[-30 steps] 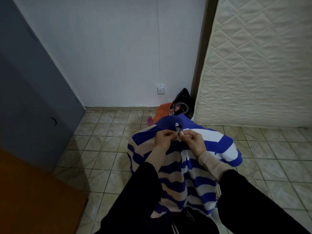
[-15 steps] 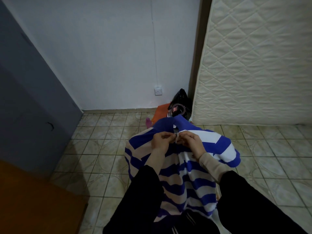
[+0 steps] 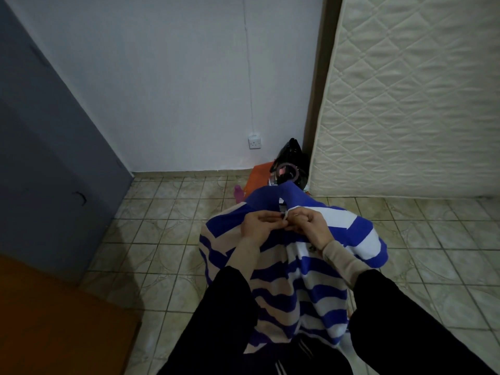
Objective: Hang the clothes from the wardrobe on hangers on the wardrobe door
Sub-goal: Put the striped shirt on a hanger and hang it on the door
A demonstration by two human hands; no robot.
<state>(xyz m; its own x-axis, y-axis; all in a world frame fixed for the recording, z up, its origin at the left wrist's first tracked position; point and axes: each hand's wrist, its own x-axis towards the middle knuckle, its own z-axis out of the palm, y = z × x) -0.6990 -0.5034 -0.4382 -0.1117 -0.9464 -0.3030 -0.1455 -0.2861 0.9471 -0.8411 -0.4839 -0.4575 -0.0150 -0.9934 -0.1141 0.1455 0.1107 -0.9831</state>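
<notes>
Stood over a floor of pale square tiles with round marks on them. Faced a white wall with a small socket low down. Leaned against that wall on the right: a big cream mattress with a diamond pattern, stood up on its edge. Beside its bottom corner, a shiny black bag and something orange on the tiles. On the left, a grey door; in the bottom left corner, a brown wooden top.

Held up in front of the body, in the middle: a blue and white striped shirt, hanging down over the tiles. Left hand and right hand met at its neck, just below the blue collar. Fingers of both hands curled in and pinched the cloth there, tips almost touching. Something small and white between the fingertips, too tiny to tell what. Black sleeves on both arms.
</notes>
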